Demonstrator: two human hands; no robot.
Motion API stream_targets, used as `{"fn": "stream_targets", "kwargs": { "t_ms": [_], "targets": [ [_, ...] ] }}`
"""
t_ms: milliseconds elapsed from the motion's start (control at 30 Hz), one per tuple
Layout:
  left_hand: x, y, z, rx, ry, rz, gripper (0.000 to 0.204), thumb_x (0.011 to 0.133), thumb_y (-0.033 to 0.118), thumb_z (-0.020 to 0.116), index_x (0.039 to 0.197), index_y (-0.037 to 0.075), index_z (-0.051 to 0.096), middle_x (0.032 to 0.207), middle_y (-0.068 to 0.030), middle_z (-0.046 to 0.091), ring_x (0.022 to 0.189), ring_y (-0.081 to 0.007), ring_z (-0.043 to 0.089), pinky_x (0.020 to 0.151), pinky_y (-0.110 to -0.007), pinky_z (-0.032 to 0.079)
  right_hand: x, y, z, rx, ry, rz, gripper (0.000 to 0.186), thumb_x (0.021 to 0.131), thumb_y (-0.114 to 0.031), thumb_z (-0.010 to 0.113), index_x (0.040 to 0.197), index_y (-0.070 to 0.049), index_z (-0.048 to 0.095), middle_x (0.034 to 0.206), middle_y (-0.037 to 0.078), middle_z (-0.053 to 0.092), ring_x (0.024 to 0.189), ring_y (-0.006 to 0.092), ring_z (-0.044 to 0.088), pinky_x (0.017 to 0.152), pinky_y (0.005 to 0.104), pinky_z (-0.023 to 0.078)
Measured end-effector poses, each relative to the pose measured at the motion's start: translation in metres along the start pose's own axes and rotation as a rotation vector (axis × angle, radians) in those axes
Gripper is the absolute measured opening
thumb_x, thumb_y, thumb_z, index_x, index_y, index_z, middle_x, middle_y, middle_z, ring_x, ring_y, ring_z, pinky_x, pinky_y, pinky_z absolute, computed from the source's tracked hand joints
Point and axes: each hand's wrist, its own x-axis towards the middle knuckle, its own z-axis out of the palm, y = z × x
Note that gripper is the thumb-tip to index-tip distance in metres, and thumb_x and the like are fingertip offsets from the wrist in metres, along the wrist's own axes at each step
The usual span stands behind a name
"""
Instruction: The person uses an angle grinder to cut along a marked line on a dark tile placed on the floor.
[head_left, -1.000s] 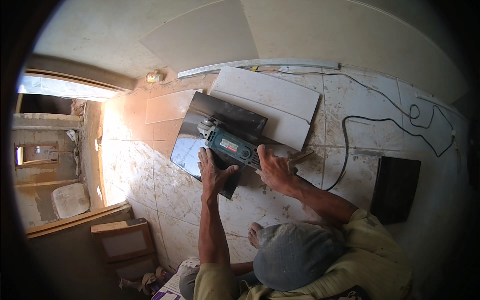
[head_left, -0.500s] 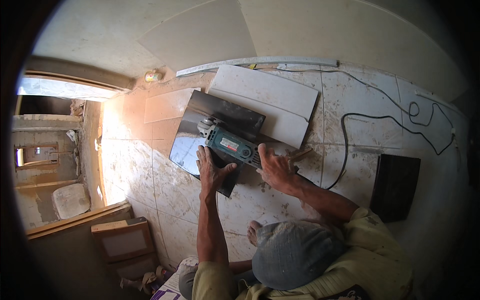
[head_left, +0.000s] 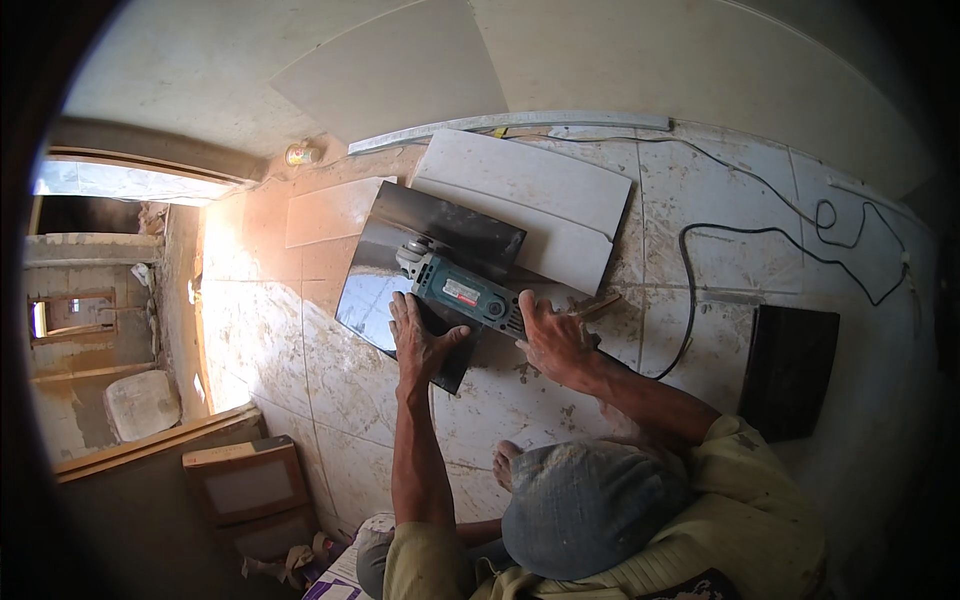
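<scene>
View slightly shifted: right grip [head_left: 553, 342] clasps grinder [head_left: 465, 292], left grip [head_left: 420, 345] spread on slab [head_left: 368, 308], contents of tub [head_left: 303, 155] hidden.

We see daylight from the left overexposing the floor [head_left: 262, 345] there and glaring off the black slab [head_left: 372, 308] left of centre; the right dims, and edges curve into black.

Right hand [head_left: 556, 345] on an angle grinder [head_left: 463, 292], left hand [head_left: 422, 350] spread on a glossy black panel [head_left: 370, 305].
The right hand's grip wraps the grinder's rear end; the left hand lies just beside its body. White panels [head_left: 530, 185] lie beyond on the dirty tiled floor [head_left: 365, 440]; a dark cord [head_left: 690, 290] and a dark slab [head_left: 790, 372] lie to the right.
</scene>
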Motion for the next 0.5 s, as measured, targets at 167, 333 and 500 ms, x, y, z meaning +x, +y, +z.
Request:
{"fn": "stream_targets", "kwargs": {
  "t_ms": [167, 333, 500],
  "targets": [
    [-0.0006, -0.001, 0.0006, 0.004, 0.006, 0.011, 0.13, 0.059, 0.055, 0.088, 0.15, -0.009, 0.02, 0.156, -0.0362, 0.014, 0.148, -0.0453, 0.011, 0.12, -0.049, 0.013, -0.0019, 0.0008, -0.0016, -0.001, -0.009, 0.0, 0.061, 0.079, -0.012, 0.076, 0.118, -0.001, 0.032, 0.092, 0.023, 0.056, 0.071, 0.0409, 0.066, 0.06, 0.0537, 0.053],
    [-0.0001, 0.0008, -0.0001, 0.01, 0.005, 0.015, 0.13, 0.059, 0.057, 0.087, 0.15, -0.009, 0.02, 0.155, -0.0375, 0.014, 0.148, -0.0468, 0.011, 0.12, -0.051, 0.014, -0.0046, 0.0029, -0.0022, -0.009, -0.011, -0.003, 0.062, 0.079, -0.011, 0.077, 0.12, 0.0, 0.032, 0.092, 0.023, 0.055, 0.072, 0.0406, 0.066, 0.06, 0.0542, 0.053],
    [0.0004, -0.0013, 0.0002, 0.012, -0.003, 0.006, 0.135, 0.057, 0.067, 0.082, 0.149, -0.012, 0.022, 0.157, -0.034, 0.013, 0.149, -0.0449, 0.01, 0.12, -0.05, 0.012, -0.0071, 0.0021, -0.0039, -0.015, -0.003, -0.005, 0.064, 0.078, -0.012, 0.078, 0.121, 0.001, 0.031, 0.093, 0.022, 0.055, 0.072, 0.0394, 0.066, 0.06, 0.0519, 0.054]
  ]
}}
